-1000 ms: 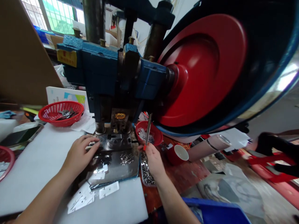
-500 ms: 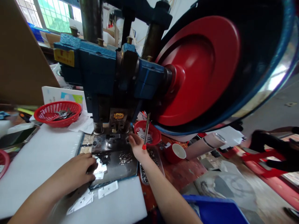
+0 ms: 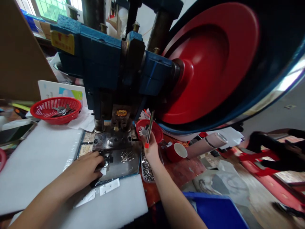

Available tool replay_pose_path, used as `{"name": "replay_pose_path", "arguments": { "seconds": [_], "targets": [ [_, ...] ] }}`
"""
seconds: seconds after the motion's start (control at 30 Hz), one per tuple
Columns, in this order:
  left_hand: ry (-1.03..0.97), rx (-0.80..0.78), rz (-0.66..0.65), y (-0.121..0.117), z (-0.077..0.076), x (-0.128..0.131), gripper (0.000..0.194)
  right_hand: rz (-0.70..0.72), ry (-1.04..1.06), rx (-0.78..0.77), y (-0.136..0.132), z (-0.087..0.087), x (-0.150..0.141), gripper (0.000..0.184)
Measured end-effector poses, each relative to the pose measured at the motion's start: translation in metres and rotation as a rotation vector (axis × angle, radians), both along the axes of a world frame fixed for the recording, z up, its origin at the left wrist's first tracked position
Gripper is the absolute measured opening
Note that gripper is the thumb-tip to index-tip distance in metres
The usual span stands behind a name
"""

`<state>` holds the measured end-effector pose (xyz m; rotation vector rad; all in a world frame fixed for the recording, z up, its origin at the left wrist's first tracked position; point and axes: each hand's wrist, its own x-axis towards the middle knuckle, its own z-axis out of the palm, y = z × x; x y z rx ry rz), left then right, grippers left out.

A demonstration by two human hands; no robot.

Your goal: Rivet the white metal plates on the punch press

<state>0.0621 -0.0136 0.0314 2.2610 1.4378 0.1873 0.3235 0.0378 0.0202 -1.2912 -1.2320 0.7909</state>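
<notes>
Head view: the blue press (image 3: pixel 100 63) stands at eleven o'clock. Our left hand (image 3: pixel 88 167), at eight, curls over white pieces (image 3: pixel 104 171); our right hand (image 3: pixel 150 148), at six, bends by the red basket (image 3: pixel 159 135). We cannot tell whether either pinches anything.

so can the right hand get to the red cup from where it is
Likely yes: the right hand is just left of the red cup, and nothing visible stands between them.
</notes>
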Motion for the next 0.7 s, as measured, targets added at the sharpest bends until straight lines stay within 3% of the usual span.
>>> {"name": "replay_pose_path", "arguments": {
  "seconds": [0.03,0.17,0.3,0.53,0.7],
  "targets": [
    [0.001,0.000,-0.003,0.000,-0.001,0.001,0.013,0.035,-0.055,-0.007,-0.009,-0.001,-0.001,0.029],
    [0.001,-0.013,-0.003,-0.001,0.002,0.001,0.011,0.317,-0.675,-0.052,-0.032,0.000,-0.024,0.013],
    [-0.031,-0.015,0.013,0.002,0.006,0.000,0.015,0.300,-0.993,-0.092,-0.034,0.000,-0.044,0.011],
    [-0.058,0.098,0.038,0.010,-0.009,0.006,0.028,0.274,-1.068,-0.098,-0.034,-0.005,-0.052,0.009],
    [-0.108,0.035,0.025,0.009,0.001,-0.009,0.023,0.289,-0.984,-0.107,-0.035,-0.004,-0.055,0.009]
  ]
}}
